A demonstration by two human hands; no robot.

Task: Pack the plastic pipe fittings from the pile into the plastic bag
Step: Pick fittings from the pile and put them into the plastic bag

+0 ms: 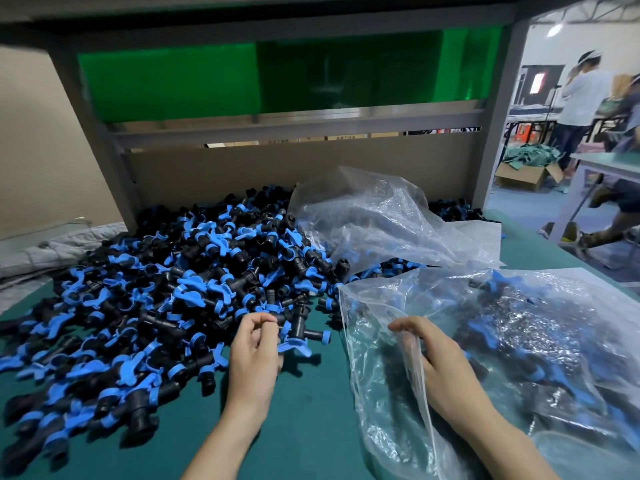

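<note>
Here, left hand [254,348] tight around a fitting [297,330] beside pile [156,289]; right hand [446,368] tight on bag [536,341].

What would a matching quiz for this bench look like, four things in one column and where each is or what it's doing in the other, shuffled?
1. left hand
2. right hand
3. pile of fittings
4. crumpled bag

A. at the back, right of the pile
B. grips the mouth of the part-filled bag
C. spread over the left of the green table
D. pinches a fitting at the pile's near edge

Pairs: 1-D, 2-B, 3-C, 4-A.
</note>
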